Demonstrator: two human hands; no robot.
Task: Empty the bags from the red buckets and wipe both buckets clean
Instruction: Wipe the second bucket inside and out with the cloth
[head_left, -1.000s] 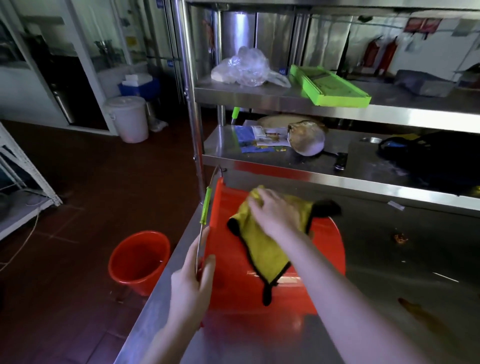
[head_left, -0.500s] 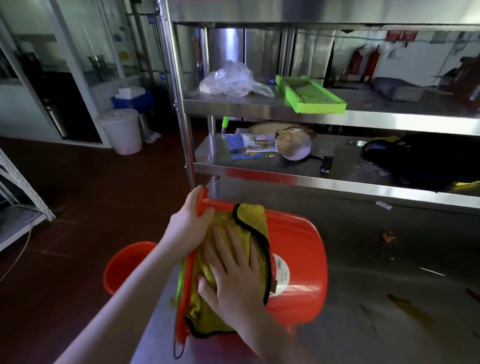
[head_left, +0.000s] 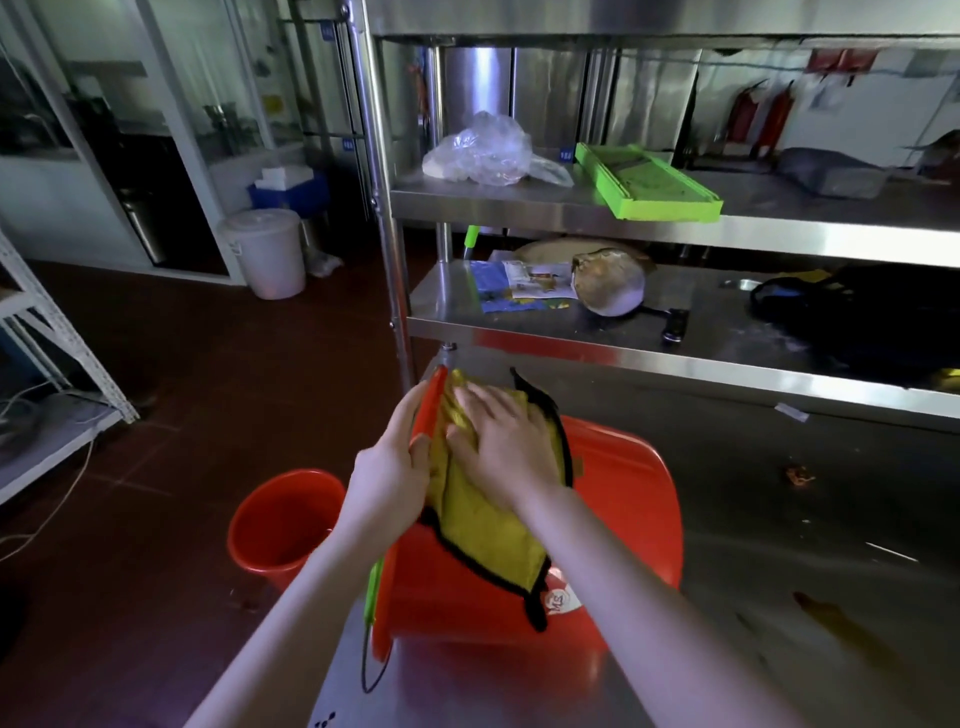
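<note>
Fingers of the left hand grip the rim of the red bucket lying sideways on the desk, likely to stop it rolling, the flat right hand presses a yellow cloth on it, and the other red bucket waits at nine o'clock.
</note>
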